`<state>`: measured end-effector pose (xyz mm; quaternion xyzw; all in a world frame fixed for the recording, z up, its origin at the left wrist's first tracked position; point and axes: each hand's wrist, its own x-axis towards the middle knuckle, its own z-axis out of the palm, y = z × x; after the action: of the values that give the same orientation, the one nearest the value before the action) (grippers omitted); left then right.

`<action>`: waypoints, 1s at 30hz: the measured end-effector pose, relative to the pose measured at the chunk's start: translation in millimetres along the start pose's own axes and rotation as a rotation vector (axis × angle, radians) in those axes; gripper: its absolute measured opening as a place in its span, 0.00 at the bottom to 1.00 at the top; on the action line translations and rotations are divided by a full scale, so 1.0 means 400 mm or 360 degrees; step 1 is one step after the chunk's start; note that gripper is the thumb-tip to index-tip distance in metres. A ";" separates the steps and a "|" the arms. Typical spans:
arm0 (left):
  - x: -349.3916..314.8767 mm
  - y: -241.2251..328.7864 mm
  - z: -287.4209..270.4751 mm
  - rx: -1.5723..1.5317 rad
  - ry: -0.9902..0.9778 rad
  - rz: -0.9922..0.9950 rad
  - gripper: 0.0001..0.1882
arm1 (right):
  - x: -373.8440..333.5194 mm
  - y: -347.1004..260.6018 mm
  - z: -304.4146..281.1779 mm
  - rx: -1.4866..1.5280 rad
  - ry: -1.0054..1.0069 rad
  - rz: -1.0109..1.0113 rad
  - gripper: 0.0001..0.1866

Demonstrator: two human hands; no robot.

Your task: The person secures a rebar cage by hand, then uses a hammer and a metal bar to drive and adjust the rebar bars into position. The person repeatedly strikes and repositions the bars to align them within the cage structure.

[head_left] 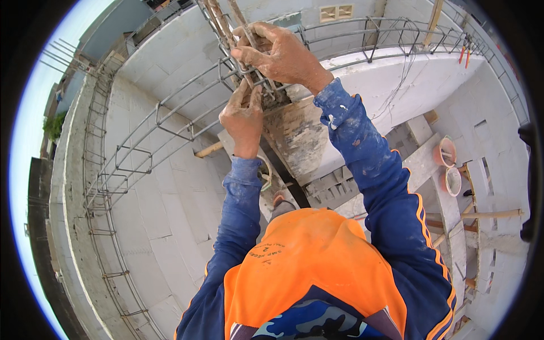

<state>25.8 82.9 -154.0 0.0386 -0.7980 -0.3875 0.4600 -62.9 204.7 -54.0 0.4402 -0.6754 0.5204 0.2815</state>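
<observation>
Both hands are at a joint where a horizontal rebar cage (187, 107) meets upright rebar (220, 25) coated with dried mortar. My right hand (283, 56) is curled, its thumb and fingers closed around one of the upright bars. Just below it, my left hand (242, 122) reaches up with thumb and fingertips bent together at the lower side of the joint. Whatever those fingertips pinch is too small or hidden to make out. Grey mortar marks both hands and the blue sleeves.
A second cage run (374, 37) curves right along the wall top, with orange-handled pliers (464, 52) and loose wires (403, 85) hanging there. A mortar-stained board (294, 133) lies below my hands. Lower right, buckets (452, 181) stand on planks. Block walls (164, 215) surround a drop.
</observation>
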 end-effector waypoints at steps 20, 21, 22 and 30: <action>0.028 -0.103 0.020 0.0182 -0.0109 -0.0164 0.29 | -1.825 -0.482 -0.262 -0.0758 0.0472 0.3782 0.20; 0.024 -0.116 0.033 0.0117 -0.0125 -0.0063 0.28 | -1.885 -0.556 -0.273 -0.0823 0.0965 0.4011 0.20; 0.014 -0.124 0.045 0.0136 -0.0153 0.0029 0.27 | -1.939 -0.621 -0.281 -0.0908 0.1225 0.4144 0.21; -0.022 -0.019 0.037 0.0450 -0.0237 0.0536 0.22 | -2.186 -0.814 -0.203 -0.0782 0.1077 0.3942 0.22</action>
<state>17.2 89.9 -169.4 -0.0600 -0.8713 -0.1913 0.4479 616.7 522.8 -614.5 -0.6842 -0.6027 0.3806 -0.1541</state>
